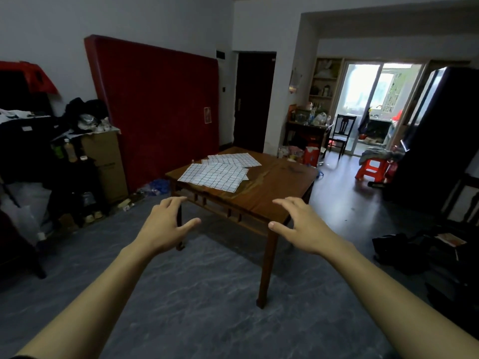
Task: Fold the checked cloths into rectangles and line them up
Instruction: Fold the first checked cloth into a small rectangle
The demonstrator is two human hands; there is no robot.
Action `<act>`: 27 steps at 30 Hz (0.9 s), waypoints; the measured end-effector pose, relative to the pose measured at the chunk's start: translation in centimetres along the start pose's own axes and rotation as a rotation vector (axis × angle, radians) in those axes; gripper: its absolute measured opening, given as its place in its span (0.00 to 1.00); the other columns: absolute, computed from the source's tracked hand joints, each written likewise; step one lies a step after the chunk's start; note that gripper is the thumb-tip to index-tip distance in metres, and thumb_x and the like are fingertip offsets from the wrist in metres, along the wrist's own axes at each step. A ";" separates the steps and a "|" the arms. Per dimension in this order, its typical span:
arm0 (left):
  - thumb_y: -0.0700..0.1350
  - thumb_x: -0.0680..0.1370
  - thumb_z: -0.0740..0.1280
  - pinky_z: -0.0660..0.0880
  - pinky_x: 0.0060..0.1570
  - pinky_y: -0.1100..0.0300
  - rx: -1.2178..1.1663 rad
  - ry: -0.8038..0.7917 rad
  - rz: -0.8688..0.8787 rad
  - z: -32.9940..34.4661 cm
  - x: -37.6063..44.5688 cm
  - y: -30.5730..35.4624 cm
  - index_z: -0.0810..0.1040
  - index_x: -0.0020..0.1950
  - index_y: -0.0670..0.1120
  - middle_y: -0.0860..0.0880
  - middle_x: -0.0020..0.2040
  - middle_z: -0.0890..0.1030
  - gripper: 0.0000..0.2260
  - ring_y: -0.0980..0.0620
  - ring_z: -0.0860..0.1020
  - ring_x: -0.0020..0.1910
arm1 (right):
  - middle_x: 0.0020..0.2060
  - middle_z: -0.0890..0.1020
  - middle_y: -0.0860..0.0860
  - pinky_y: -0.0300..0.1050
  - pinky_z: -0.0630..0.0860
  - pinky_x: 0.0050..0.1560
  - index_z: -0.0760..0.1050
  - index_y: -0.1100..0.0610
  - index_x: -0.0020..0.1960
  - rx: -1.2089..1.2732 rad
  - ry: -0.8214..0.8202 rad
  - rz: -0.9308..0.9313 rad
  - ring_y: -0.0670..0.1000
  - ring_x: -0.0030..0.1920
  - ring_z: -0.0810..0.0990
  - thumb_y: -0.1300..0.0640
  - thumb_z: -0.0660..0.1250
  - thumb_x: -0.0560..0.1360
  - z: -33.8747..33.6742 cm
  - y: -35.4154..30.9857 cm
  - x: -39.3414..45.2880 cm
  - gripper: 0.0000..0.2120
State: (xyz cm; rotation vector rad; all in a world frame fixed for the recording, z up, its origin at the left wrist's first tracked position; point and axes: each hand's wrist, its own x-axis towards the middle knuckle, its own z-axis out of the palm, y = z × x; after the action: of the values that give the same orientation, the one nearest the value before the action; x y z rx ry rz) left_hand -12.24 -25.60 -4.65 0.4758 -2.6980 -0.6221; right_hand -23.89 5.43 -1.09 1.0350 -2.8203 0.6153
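Head view, facing forward-down, table (261,187) well ahead.

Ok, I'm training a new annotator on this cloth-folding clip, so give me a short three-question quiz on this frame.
1. True or false: the white checked cloths already lie folded into rectangles.
2. What do the left hand and right hand hold? A) a cloth B) nothing C) a bottle
3. Fill in: the cloths lie on the brown wooden ____.

Key:
1. False; they lie spread flat and overlapping.
2. B; both hands are open, in the air short of the table.
3. table
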 end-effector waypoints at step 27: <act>0.61 0.79 0.62 0.67 0.69 0.47 0.125 -0.058 -0.052 9.7 33.1 -6.1 0.69 0.71 0.52 0.46 0.75 0.65 0.23 0.45 0.64 0.72 | 0.72 0.64 0.47 0.57 0.67 0.69 0.60 0.46 0.75 0.112 -0.007 0.010 0.52 0.71 0.63 0.38 0.61 0.77 8.4 13.5 34.4 0.30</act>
State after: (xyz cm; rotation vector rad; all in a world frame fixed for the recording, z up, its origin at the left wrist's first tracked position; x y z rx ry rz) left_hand -43.95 -40.14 -7.79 0.5693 -2.7996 -0.4898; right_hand -58.43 -9.35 -6.39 1.0423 -2.8276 0.7800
